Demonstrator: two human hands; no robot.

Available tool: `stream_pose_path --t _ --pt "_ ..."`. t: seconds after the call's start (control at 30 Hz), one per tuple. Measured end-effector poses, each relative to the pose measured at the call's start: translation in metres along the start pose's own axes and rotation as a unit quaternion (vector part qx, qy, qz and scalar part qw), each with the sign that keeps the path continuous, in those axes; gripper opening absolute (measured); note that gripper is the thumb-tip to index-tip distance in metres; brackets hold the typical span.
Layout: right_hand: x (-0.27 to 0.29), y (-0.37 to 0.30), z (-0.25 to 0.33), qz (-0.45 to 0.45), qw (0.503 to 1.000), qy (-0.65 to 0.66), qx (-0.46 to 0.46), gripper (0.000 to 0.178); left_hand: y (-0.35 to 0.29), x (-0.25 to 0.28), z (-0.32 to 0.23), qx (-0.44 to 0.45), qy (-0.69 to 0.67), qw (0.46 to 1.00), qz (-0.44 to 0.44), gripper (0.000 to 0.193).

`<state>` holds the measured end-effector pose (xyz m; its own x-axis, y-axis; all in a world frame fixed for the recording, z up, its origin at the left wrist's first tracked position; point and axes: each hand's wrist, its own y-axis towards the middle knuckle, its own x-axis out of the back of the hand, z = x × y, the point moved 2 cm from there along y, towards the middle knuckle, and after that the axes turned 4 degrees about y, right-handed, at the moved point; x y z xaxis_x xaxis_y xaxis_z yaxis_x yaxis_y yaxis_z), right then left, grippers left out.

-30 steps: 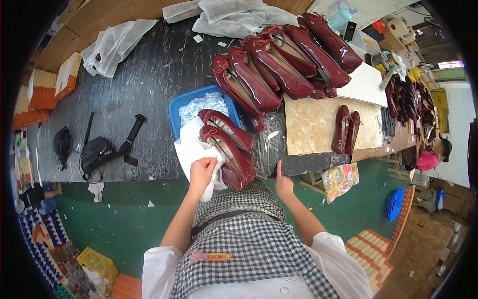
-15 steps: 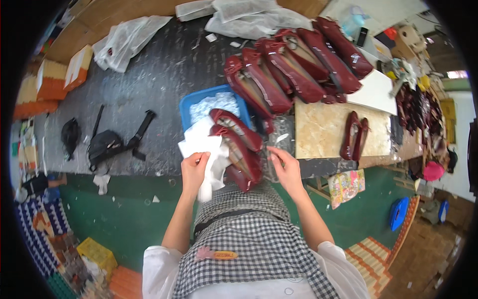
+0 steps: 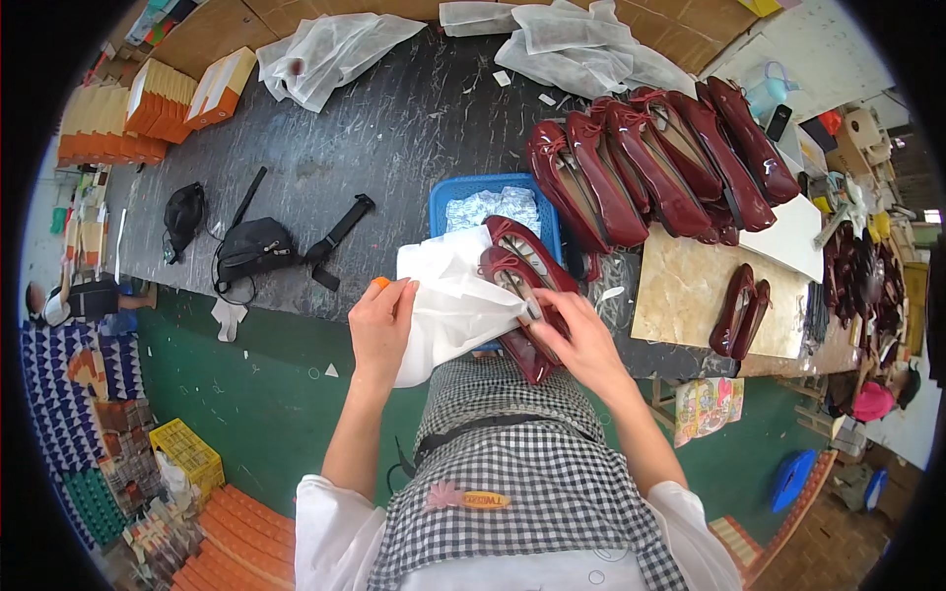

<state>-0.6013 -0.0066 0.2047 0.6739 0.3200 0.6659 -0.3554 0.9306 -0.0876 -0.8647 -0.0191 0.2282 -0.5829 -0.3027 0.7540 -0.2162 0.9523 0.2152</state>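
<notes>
A thin white sheet (image 3: pixel 439 315), like tissue paper, stretches between my two hands above the table's front edge. My left hand (image 3: pixel 382 330) pinches its left side; something orange shows at a fingertip. My right hand (image 3: pixel 581 340) is closed at the sheet's right corner, over the near shoes. Under the sheet and right hand lies a pair of glossy dark red ballet flats (image 3: pixel 524 236) with small bows, partly covered. They overlap the front of a blue plastic basket (image 3: pixel 440 209), which contains crumpled white-and-blue packing (image 3: pixel 493 209).
Several more red flats (image 3: pixel 670 167) are piled right of the basket. Another red pair (image 3: pixel 739 310) stands on a marbled board (image 3: pixel 680 281). Black pouches with straps (image 3: pixel 258 248) lie left. White cloth bags (image 3: pixel 335 54) and orange-white boxes (image 3: pixel 219 87) sit at the back.
My right hand has moved left onto the sheet's corner, and the sheet is now drawn out wider across the shoes. The whole view has shifted, with the table further right.
</notes>
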Motion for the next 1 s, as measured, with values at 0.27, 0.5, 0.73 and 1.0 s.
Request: stream_pose_path --t 0.27,0.5,0.73,1.0 --pt "0.035 -0.030 -0.014 0.035 0.997 0.002 -0.064 0.051 0.018 -0.016 -0.017 -0.092 0.056 0.993 0.041 0.012" --pt "0.147 -0.075 0.063 0.115 0.975 0.162 -0.097 0.047 0.015 -0.030 -0.042 -0.149 -0.023 0.985 0.087 0.013" --pt "0.020 0.040 0.060 -0.076 0.727 0.649 -0.209 0.047 -0.010 0.005 -0.094 -0.075 -0.240 0.964 0.088 0.011" --pt "-0.026 0.051 0.070 0.085 0.915 0.391 -0.043 0.021 -0.001 0.013 -0.046 0.108 -0.265 0.958 0.031 0.014"
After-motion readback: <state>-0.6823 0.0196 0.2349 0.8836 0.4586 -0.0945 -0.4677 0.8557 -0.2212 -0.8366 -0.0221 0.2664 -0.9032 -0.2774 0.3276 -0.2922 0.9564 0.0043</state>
